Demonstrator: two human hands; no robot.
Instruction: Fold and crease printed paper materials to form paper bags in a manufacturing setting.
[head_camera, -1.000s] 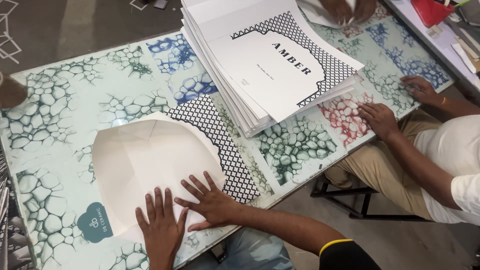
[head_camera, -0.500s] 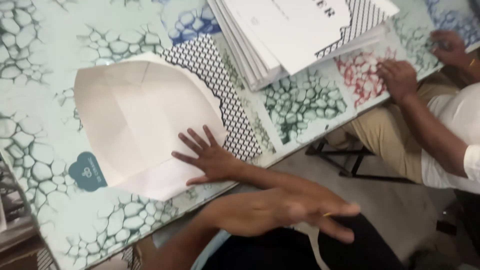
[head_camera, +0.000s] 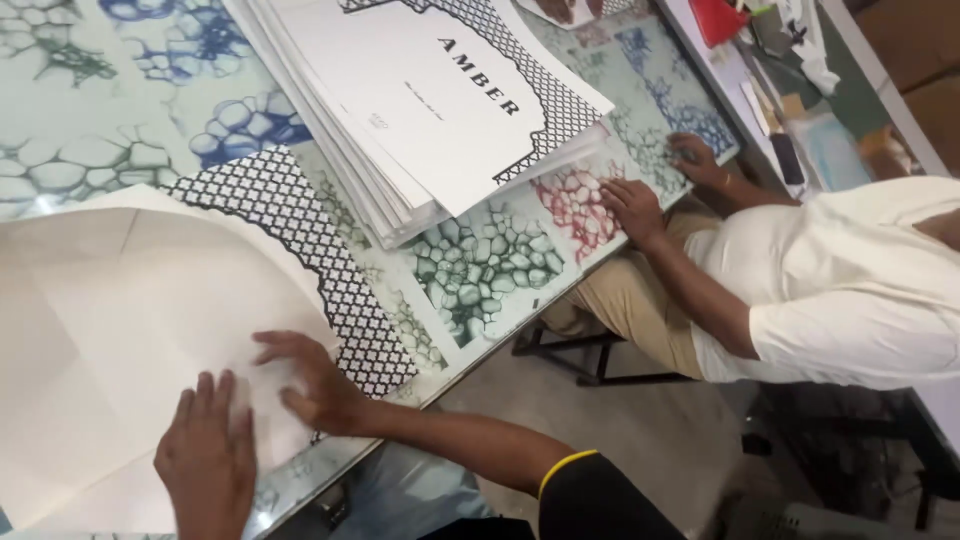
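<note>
A large white sheet (head_camera: 130, 330) with a black lattice-patterned border (head_camera: 300, 240) lies folded on the table's near left. My left hand (head_camera: 205, 465) rests flat on its lower edge, fingers spread. My right hand (head_camera: 312, 385) presses on the sheet's right corner beside the lattice border, fingers apart and slightly bent. Neither hand grips anything.
A thick stack of printed white sheets (head_camera: 430, 100) with the same lattice edging sits at the table's middle back. The glass table top (head_camera: 480, 270) covers a cell-patterned cloth. A seated person in a white shirt (head_camera: 840, 280) rests both hands (head_camera: 632, 207) on the right table edge.
My left hand, which had lifted off and swung in front of the camera, is back flat on the sheet. The view has shifted right and closer.
</note>
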